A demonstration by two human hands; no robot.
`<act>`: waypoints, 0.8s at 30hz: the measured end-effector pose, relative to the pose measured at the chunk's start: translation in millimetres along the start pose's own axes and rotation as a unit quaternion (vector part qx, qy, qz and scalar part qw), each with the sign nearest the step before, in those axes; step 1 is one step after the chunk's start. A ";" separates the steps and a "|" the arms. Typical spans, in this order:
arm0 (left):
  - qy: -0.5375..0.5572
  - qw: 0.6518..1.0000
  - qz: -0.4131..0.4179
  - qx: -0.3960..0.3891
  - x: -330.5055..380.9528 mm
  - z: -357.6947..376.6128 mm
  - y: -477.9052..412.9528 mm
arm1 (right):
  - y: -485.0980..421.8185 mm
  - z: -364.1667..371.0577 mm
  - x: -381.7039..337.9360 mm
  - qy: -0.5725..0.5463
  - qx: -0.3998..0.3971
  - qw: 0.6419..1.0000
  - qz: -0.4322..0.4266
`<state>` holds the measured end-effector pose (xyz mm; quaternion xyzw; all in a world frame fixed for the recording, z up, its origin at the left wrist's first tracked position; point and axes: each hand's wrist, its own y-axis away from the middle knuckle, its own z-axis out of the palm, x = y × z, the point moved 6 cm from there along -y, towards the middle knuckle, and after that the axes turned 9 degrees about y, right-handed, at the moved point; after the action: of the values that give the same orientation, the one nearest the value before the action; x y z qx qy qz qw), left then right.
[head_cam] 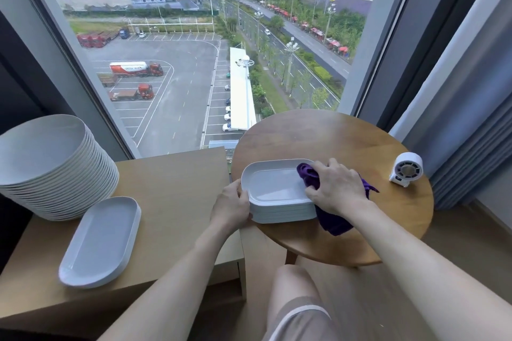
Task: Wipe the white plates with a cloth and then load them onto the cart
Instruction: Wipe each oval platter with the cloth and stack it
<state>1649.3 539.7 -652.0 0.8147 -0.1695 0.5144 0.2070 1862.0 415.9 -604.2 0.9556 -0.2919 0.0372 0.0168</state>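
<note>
The right hand (336, 188) is bunching a purple cloth (332, 223) in curled fingers and pressing it onto the right end of the top plate (274, 184), with loose cloth trailing over the rim onto the tabletop. The left hand (231, 206) is gripping the left end of the oblong stack (282, 213) that carries this plate, thumb over the rim and fingers wrapping the edge, steadying it against the wiping.

The stack is sitting at the near-left edge of a round wooden table (332, 135), and a small white fan (406, 170) is standing well apart from it to the right. Just beside the table on the left, a low wooden unit (177, 188), presumably the cart, is carrying a tall pile of round plates (55, 163) and, in front of that pile, a loaded oblong plate (102, 241); whether one or two are lying there cannot be told. A window (194, 63) and a curtain (465, 119) are closing off the background.

Judged progress: early. Wiping of the top plate is under way, very few oblong plates appear transferred, and the remaining plates of the stack are awaiting both wiping and loading. Whether the round pile is already wiped is not showing.
</note>
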 end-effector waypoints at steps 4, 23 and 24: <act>-0.079 0.997 0.008 0.017 4.4 -3.7 1.6 | 2.3 2.5 14.7 -0.224 -0.038 0.970 0.088; -0.019 0.996 0.002 0.093 16.2 -13.9 3.3 | 42.6 13.6 -24.8 -0.060 0.106 0.992 0.018; -0.002 0.996 0.002 0.089 16.2 -14.5 2.9 | 42.6 12.8 -24.8 -0.061 0.112 0.992 0.012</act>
<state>1643.4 543.6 -631.2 0.8306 -0.1254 0.5262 0.1322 1818.4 393.7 -618.5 0.9484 -0.2977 0.0115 -0.1089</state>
